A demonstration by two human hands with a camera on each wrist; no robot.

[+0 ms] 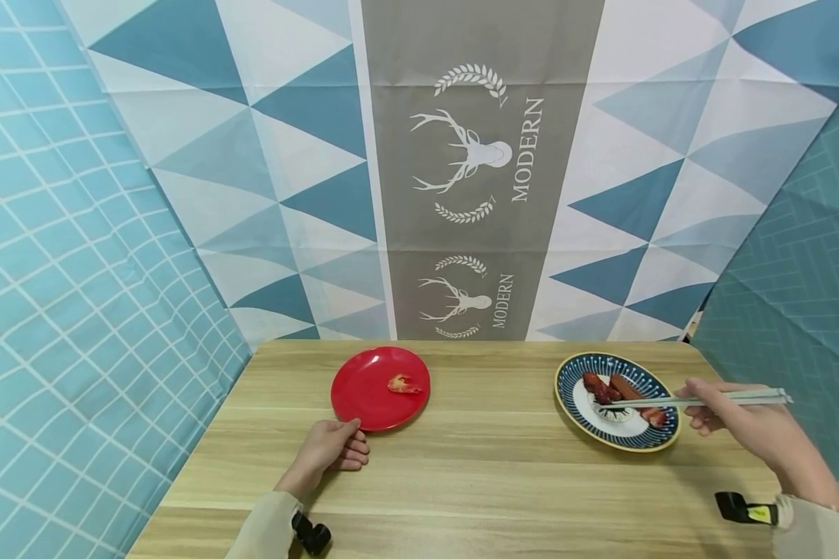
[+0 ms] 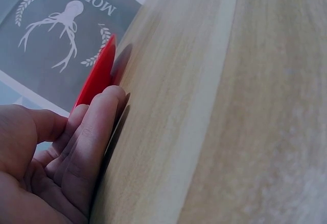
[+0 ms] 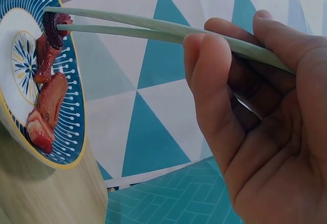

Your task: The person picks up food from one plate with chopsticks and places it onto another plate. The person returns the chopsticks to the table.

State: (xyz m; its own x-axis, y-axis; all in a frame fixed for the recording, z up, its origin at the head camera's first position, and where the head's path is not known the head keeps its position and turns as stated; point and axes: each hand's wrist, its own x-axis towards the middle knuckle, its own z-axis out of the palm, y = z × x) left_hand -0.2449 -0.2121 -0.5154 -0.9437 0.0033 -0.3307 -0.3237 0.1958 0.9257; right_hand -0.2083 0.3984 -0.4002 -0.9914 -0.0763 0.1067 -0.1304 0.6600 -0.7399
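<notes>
My left hand pinches the near edge of a red plate between thumb and fingers. On that plate lies a small yellowish-red food piece. My right hand grips a pair of pale green chopsticks. Their tips reach over a blue-and-white patterned plate with a yellow rim. In the right wrist view the tips sit at the dark end of a glazed meat piece. Next to it are a brown sausage-like piece and a reddish-white piece.
Both plates are on a light wooden table, the red one left and the patterned one right. A curtain with triangles and deer prints hangs behind the far edge. Blue tiled sheets flank the sides.
</notes>
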